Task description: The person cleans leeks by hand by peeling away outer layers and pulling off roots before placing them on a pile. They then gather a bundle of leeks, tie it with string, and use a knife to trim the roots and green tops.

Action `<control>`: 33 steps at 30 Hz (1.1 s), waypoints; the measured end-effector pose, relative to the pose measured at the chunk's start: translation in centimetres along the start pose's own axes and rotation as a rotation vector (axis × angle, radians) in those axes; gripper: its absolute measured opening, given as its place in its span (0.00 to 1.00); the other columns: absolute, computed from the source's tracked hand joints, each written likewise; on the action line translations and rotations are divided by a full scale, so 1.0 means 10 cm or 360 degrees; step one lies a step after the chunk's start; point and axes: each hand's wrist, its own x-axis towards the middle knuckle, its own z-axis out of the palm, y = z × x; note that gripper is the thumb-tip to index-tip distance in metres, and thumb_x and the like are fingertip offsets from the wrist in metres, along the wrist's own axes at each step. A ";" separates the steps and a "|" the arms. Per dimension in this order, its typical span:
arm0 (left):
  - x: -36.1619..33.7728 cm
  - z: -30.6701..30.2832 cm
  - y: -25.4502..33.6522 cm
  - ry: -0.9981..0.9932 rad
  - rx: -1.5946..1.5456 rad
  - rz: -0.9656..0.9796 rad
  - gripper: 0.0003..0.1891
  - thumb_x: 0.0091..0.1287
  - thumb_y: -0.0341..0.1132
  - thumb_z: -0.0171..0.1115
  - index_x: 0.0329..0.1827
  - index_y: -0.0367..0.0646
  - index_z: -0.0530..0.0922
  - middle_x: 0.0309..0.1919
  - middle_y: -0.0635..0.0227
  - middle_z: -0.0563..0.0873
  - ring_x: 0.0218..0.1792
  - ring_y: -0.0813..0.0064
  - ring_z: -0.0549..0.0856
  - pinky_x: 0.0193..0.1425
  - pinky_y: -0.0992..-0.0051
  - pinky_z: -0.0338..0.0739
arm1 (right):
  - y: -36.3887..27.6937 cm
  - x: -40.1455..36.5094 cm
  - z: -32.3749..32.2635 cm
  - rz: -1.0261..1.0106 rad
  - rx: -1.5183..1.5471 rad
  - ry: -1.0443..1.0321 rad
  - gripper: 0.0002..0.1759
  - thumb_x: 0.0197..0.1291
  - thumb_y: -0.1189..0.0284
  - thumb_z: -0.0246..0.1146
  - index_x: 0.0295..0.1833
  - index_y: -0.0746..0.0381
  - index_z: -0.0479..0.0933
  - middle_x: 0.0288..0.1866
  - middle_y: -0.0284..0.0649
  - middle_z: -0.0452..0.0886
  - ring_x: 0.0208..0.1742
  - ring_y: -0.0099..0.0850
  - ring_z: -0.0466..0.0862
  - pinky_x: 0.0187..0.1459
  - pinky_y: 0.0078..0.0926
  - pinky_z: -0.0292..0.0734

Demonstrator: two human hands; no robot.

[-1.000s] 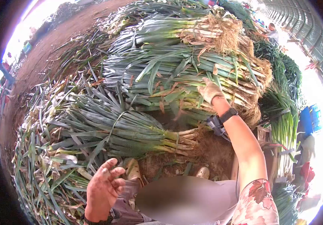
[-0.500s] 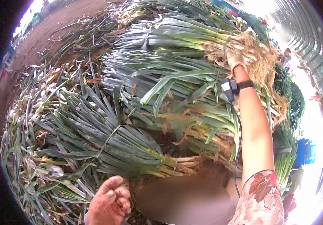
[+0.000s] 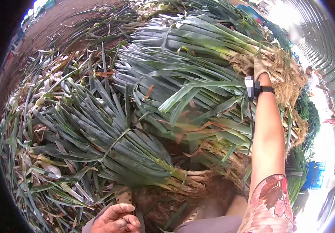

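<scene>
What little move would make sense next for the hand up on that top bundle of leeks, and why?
Probably close the right hand firmly around the root end of the top bundle. The gloved hand lies right at those roots with the arm stretched out, while the left hand sits low beside the lower tied bundle, holding nothing.

At least 3 leek bundles (image 3: 136, 155), 2 hands (image 3: 117, 222), 1 blue crate (image 3: 316, 174).

I am working on a farm, inside a greenhouse tunnel: arched metal ribs (image 3: 328, 40) are running along the right, and tied leek bundles (image 3: 191, 73) are lying stacked on bare soil (image 3: 60, 25) among trimmed leaves (image 3: 21, 132).
</scene>
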 end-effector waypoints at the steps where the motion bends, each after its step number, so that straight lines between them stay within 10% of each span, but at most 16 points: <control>1: -0.03 0.00 -0.01 -0.0005 0.0016 -0.0008 0.18 0.64 0.33 0.56 0.56 0.38 0.68 0.36 0.67 0.78 0.33 0.80 0.77 0.35 0.83 0.72 | 0.11 0.06 -0.07 -0.0034 -0.0086 -0.0080 0.16 0.60 0.55 0.51 0.41 0.56 0.75 0.22 0.37 0.77 0.14 0.26 0.73 0.14 0.24 0.65; 7: -0.18 -0.06 -0.06 -0.0087 0.0086 -0.0019 0.17 0.64 0.35 0.56 0.54 0.38 0.69 0.35 0.68 0.77 0.36 0.80 0.76 0.36 0.83 0.71 | 0.37 -0.30 0.41 -0.0025 -0.0726 0.0078 0.13 0.60 0.60 0.54 0.43 0.55 0.74 0.25 0.40 0.74 0.15 0.29 0.69 0.15 0.26 0.63; 19: -0.10 -0.20 -0.43 -0.0239 0.0229 0.0089 0.10 0.64 0.31 0.53 0.46 0.38 0.72 0.33 0.68 0.80 0.30 0.79 0.79 0.32 0.82 0.72 | 0.15 -2.79 1.09 0.0037 -0.0046 -0.0974 0.15 0.62 0.61 0.53 0.45 0.61 0.72 0.18 0.28 0.65 0.18 0.22 0.69 0.19 0.25 0.69; 29: -0.09 -0.14 -0.60 -0.0259 0.0425 0.0240 0.09 0.65 0.30 0.52 0.46 0.39 0.72 0.32 0.68 0.81 0.28 0.81 0.80 0.31 0.82 0.75 | 0.85 -4.83 0.07 0.0375 0.0425 -0.0863 0.21 0.64 0.60 0.53 0.56 0.62 0.68 0.17 0.29 0.60 0.15 0.24 0.63 0.17 0.23 0.59; 33: 0.02 -0.16 -0.69 -0.0195 0.0805 0.0292 0.10 0.64 0.31 0.51 0.48 0.41 0.72 0.34 0.71 0.80 0.29 0.82 0.80 0.33 0.82 0.76 | 1.23 -5.44 -0.67 0.0723 0.0907 -0.0660 0.14 0.63 0.64 0.52 0.43 0.65 0.71 0.15 0.33 0.65 0.13 0.25 0.67 0.14 0.23 0.59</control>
